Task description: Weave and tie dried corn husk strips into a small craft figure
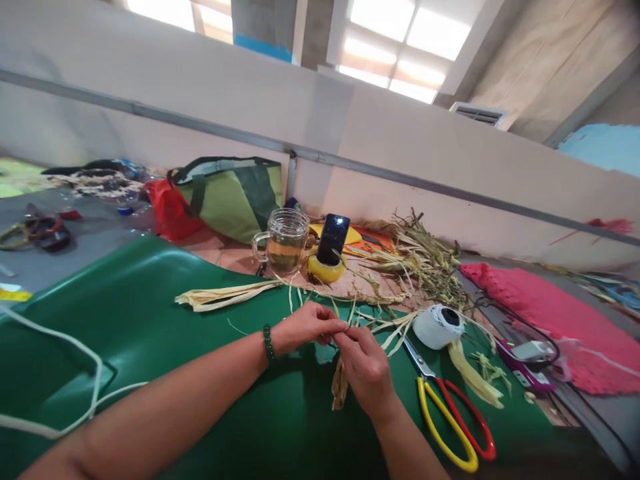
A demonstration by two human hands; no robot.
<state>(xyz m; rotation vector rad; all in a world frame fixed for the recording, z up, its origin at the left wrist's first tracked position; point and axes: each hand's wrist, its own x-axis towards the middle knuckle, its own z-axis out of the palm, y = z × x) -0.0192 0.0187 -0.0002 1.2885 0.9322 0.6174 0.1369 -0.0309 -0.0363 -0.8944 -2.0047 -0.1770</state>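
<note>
My left hand (305, 328), with a green bead bracelet at the wrist, and my right hand (367, 369) meet over a green sheet (150, 313). Both pinch thin pale dried leaf strips (345, 333). A braided end of these strips (340, 387) hangs below my right hand. More loose strips fan out toward a white roll of tape (437, 327) on the right.
Scissors with yellow and red handles (450, 420) lie right of my right hand. A glass mug (285, 241), a phone on a yellow stand (331, 248), a green bag (235, 193), a heap of dried husks (425, 260), pink cloth (545, 313) and a white cord (75, 373) surround the spot.
</note>
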